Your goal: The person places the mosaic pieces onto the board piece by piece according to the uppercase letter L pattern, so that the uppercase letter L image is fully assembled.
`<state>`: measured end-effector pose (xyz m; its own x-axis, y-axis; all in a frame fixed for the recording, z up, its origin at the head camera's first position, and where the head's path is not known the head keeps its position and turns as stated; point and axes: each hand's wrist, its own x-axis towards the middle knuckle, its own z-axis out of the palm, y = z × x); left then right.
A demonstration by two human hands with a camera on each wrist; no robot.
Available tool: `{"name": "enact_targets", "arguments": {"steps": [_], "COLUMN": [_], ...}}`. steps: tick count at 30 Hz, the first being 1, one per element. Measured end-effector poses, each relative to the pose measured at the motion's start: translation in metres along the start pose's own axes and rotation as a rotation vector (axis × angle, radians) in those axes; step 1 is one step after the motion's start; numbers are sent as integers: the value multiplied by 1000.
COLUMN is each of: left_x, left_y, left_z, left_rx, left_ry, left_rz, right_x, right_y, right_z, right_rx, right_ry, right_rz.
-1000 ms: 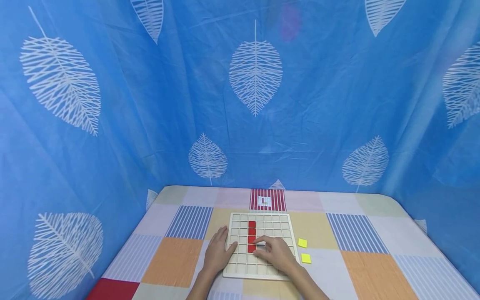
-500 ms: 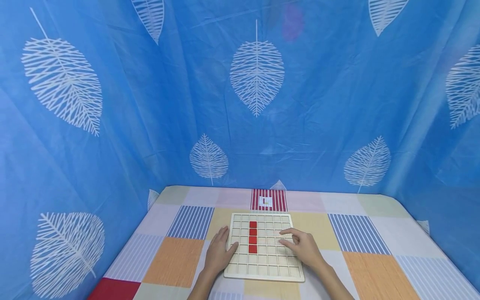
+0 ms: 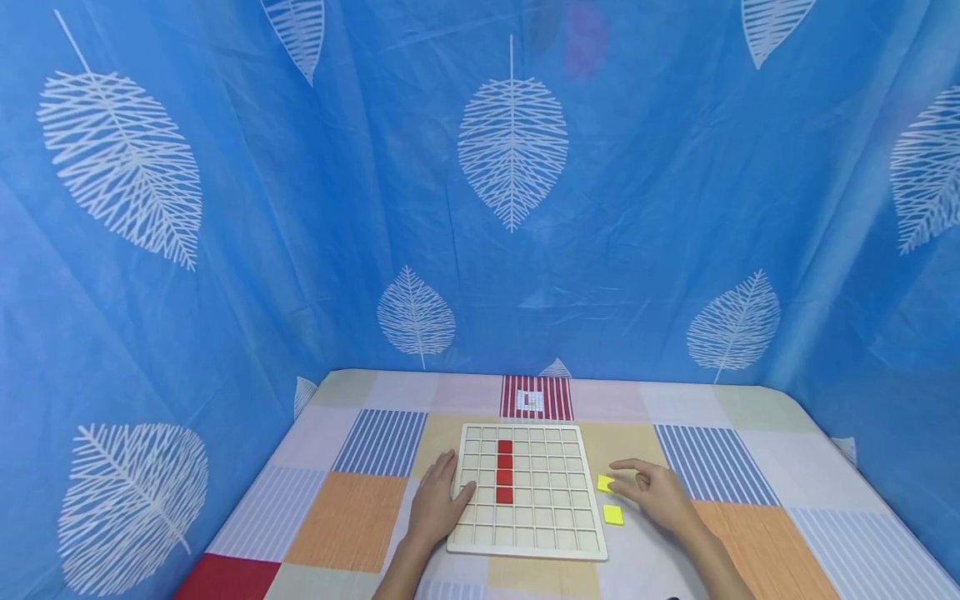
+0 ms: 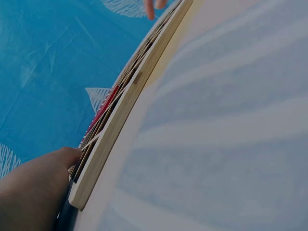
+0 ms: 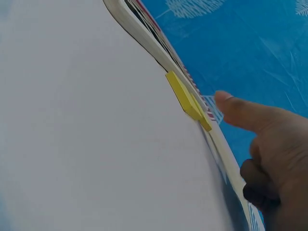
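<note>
A pale wooden grid board [image 3: 543, 525] lies on the table, with several red square tiles [image 3: 505, 477] in one column of its cells. My left hand [image 3: 435, 504] rests at the board's left edge, thumb over the top and fingers lying along the side. To the right of the board are two yellow square tiles [image 3: 612, 515], one farther back than the other. My right hand [image 3: 660, 496] hovers there, thumb and forefinger apart, a fingertip overlapping the far yellow tile; contact cannot be told. In the right wrist view both yellow tiles [image 5: 185, 96] sit apart from the thumb.
A small white card [image 3: 530, 402] with a grid and coloured marks lies behind the board on a red-striped patch. The patchwork tablecloth [image 3: 345, 521] covers the table. A blue curtain [image 3: 600, 250] with white leaves hangs around the back and sides.
My right hand has moved right from the red tiles, across the board, to the yellow tiles. The left hand and board have stayed in place.
</note>
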<state>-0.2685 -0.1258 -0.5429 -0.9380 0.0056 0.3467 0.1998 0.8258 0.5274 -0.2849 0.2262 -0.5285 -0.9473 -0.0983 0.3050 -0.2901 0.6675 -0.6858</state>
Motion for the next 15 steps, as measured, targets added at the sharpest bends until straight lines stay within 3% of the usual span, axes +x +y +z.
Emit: {"name": "enact_targets", "arguments": {"steps": [6,15], "left_x": [-1,-1], "left_y": [0,1], "left_z": [-1,0], "left_rx": [-5,-1], "left_ry": [7,3], "left_rz": [9,5], "right_x": [-1,-2], "right_y": [2,1], "right_z": [0,2], "right_rx": [-61,-77], "right_ry": [-75,-63], "right_rz": [65,62]}}
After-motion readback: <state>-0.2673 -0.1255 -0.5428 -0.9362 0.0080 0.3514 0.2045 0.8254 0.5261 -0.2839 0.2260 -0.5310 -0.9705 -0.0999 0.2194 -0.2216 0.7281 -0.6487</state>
